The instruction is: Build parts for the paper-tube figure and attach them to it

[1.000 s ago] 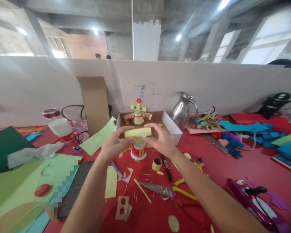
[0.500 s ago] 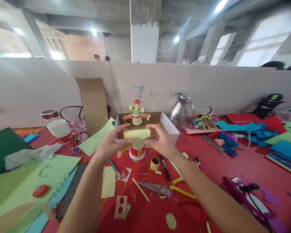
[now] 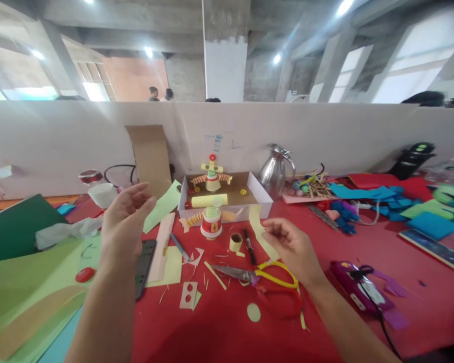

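A small paper figure (image 3: 211, 222) stands on the red table, a red-and-white cup base with a yellow paper roll (image 3: 209, 200) lying across its top and orange zigzag arms. My left hand (image 3: 124, 222) is raised to its left, empty, fingers spread. My right hand (image 3: 292, 248) hovers low to the right of the figure, fingers loosely curled, holding nothing, just above the yellow-handled scissors (image 3: 257, 275). A similar finished figure (image 3: 212, 175) stands in the open cardboard box (image 3: 263, 197) behind.
A steel jug (image 3: 274, 171), a purple glue gun (image 3: 361, 288), a small paper ring (image 3: 235, 242), a black marker (image 3: 248, 245), a phone (image 3: 144, 261), green paper sheets (image 3: 30, 287) and blue and red felt scraps (image 3: 378, 194) lie around. A white partition closes off the back.
Both hands let go of the yellow roll, which now rests on top of the cup figure. My left hand drew back left and up, my right hand dropped toward the scissors.
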The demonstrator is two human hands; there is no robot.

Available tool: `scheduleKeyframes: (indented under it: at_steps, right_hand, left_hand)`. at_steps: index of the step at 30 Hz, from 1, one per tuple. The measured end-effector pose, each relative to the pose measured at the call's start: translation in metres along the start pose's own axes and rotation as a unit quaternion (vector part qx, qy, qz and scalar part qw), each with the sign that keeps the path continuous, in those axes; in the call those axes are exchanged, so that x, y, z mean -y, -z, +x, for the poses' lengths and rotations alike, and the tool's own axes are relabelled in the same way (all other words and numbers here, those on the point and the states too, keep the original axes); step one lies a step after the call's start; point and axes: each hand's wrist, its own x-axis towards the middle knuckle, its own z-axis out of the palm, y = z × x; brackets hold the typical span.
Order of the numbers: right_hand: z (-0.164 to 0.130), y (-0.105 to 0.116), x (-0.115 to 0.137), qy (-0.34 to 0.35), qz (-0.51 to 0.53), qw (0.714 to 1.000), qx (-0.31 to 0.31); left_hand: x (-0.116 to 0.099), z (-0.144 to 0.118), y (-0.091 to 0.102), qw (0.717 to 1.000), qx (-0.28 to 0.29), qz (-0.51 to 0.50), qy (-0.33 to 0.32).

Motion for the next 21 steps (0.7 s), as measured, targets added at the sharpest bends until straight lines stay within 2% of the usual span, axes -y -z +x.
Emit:
scheduleKeyframes:
  at_steps: [3, 6, 8, 11, 13, 15, 21]
  right_hand:
    - [-0.044, 0.005, -0.005, -0.014, -0.054, 0.996, 0.069]
    - [-0.086, 0.002, -0.014, -0.024, -0.069, 0.988, 0.135]
    - [-0.108, -0.001, -0.019, -0.010, -0.088, 0.981, 0.171]
    - [-0.129, -0.003, -0.017, 0.025, -0.133, 0.967, 0.215]
    - [-0.131, 0.000, -0.012, 0.034, -0.160, 0.963, 0.216]
    - [-0.124, 0.007, -0.008, 0.037, -0.202, 0.960, 0.192]
    - [-0.073, 0.048, -0.015, -0.003, -0.355, 0.928, 0.111]
  left_hand:
    - [0.009, -0.029, 0.012, 0.999, -0.046, 0.010, 0.008]
    - [0.033, -0.061, 0.019, 0.995, -0.062, 0.010, 0.072]
    - [0.052, -0.078, 0.018, 0.993, -0.052, 0.028, 0.103]
    - [0.072, -0.093, 0.012, 0.992, -0.040, 0.063, 0.104]
    - [0.078, -0.097, 0.007, 0.992, -0.049, 0.080, 0.090]
    - [0.080, -0.096, 0.003, 0.990, -0.063, 0.093, 0.083]
    - [0.078, -0.091, 0.006, 0.990, -0.058, 0.105, 0.076]
